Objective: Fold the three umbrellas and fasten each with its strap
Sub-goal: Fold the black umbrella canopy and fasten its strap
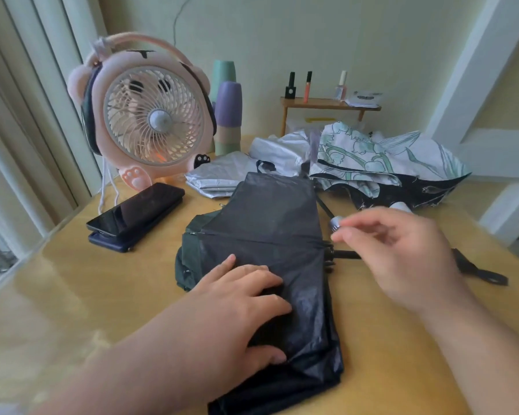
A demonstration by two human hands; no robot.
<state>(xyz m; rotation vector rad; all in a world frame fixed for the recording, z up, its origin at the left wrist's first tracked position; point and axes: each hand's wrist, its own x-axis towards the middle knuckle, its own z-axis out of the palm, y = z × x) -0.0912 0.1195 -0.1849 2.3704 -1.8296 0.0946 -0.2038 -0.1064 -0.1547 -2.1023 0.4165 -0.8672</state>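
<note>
A dark umbrella [270,235] lies collapsed but loose on the wooden table [102,295], its canopy spread flat. My left hand [246,304] presses down on the canopy with fingers spread. My right hand [402,250] hovers blurred over the umbrella's handle end, fingers loosely curled, holding nothing that I can see; the black wrist loop [480,271] trails to the right. Behind lie a silver umbrella [222,175] and a floral white-and-green umbrella [387,157], both unfolded and crumpled.
A pink bear-shaped fan [150,115] stands at the back left with a phone [138,208] on a dark case in front of it. Stacked pastel cups [228,115] and a small wooden shelf [327,104] with bottles sit by the wall.
</note>
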